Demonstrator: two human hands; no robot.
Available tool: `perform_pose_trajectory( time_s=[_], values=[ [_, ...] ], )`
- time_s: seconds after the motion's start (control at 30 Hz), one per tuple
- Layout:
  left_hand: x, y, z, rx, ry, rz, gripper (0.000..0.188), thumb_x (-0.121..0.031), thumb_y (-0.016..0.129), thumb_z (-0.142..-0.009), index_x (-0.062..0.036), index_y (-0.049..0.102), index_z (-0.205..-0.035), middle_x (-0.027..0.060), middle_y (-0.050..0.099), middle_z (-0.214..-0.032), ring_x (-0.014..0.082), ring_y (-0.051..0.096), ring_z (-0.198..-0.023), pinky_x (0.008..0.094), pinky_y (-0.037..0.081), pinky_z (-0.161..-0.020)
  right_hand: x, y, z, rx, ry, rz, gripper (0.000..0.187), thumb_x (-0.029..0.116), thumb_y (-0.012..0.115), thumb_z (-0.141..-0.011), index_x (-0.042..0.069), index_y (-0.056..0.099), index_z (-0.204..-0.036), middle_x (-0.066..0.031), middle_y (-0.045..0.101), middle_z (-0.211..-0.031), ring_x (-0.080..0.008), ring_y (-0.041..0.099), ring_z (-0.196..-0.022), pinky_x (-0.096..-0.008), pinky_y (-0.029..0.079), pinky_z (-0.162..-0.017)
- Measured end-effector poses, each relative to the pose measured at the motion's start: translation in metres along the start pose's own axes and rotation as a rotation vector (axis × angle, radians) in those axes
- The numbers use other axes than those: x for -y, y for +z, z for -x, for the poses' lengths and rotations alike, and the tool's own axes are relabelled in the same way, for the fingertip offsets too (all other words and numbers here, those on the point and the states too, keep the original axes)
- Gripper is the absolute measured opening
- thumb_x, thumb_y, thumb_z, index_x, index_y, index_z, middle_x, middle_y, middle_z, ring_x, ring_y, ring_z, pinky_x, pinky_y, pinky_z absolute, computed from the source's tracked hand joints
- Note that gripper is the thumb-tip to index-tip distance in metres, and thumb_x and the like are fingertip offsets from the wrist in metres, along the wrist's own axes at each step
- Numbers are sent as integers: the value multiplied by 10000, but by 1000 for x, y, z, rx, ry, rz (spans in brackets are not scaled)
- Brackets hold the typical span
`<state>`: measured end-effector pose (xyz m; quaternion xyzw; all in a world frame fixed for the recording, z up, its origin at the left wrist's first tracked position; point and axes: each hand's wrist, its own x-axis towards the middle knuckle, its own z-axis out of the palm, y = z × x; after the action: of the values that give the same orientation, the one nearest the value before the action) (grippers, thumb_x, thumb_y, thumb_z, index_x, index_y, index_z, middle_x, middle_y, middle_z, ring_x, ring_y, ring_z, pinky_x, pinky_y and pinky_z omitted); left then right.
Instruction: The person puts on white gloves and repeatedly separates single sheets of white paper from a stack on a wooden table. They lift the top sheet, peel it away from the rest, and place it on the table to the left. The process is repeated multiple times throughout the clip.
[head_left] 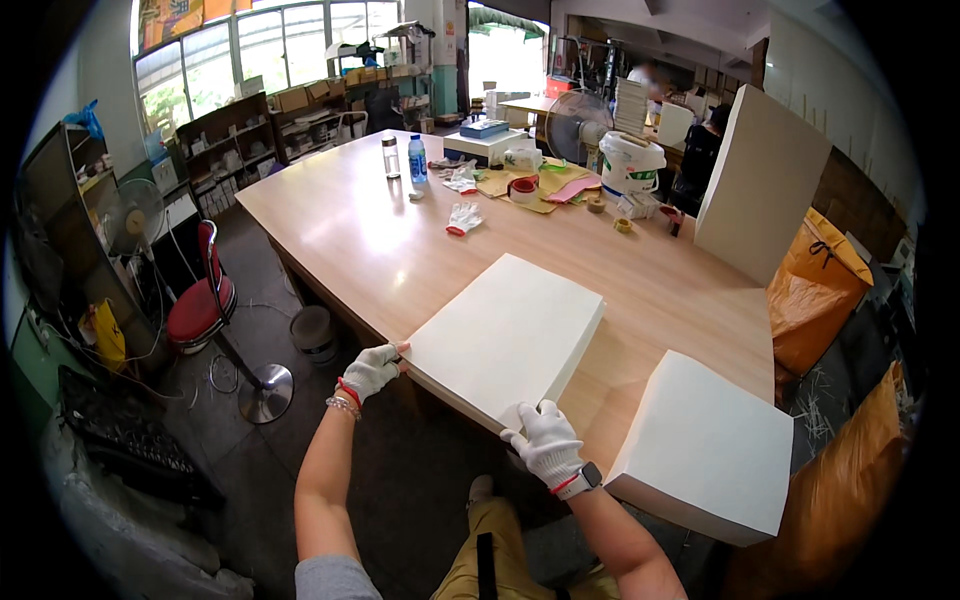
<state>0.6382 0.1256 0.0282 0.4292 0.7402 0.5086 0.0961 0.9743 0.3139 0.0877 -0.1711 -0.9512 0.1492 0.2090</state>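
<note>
A thick stack of white paper point(508, 335) lies on the wooden table, its near edge along the table's front edge. My left hand point(372, 370), in a white glove with fingertips showing, grips the stack's left corner. At its near right corner, my right hand point(547, 440), also gloved, is closed with bent fingers against the edge; part of its grip is hidden. A second, taller stack of white paper point(705, 435) stands to the right, close to my right wrist, with a gap of tabletop between the two stacks.
On the table point(340, 235), farther back, are a clear bottle point(390, 158), a blue bottle point(417, 160), a loose glove point(464, 218), tape rolls point(523, 190) and a white bucket point(630, 165). A large board point(760, 185) stands at the right. A red chair point(205, 300) is at left.
</note>
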Motion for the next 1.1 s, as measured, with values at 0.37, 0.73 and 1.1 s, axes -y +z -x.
perform_pose_trajectory(
  time_s=[0.37, 0.73, 1.1],
  values=[
    [-2, -8, 1, -26, -29, -106, 219, 5, 709, -903, 14, 726, -1121, 44, 730, -869, 94, 662, -790, 256, 546, -728, -9, 15, 4, -4, -32, 25, 442, 396, 774, -832, 77, 612, -1091, -180, 581, -998, -377, 641, -889, -469, 557, -707],
    [12, -18, -11, 52, -20, -335, 240, -66, 734, -870, -12, 713, -1103, 113, 743, -962, 177, 698, -890, 326, 553, -803, -2, 10, 18, -86, -37, -64, 294, 295, 692, -907, 65, 585, -1057, -179, 580, -991, -382, 634, -849, -478, 534, -717],
    [-201, 167, 32, 264, 12, 371, 542, 27, 563, -962, -12, 436, -1487, 106, 572, -1405, 257, 535, -1319, 327, 464, -1037, -77, -175, 234, -653, 123, 43, 234, 88, 685, -896, 30, 663, -1121, -148, 688, -1141, -339, 650, -1070, -457, 483, -997]
  ],
)
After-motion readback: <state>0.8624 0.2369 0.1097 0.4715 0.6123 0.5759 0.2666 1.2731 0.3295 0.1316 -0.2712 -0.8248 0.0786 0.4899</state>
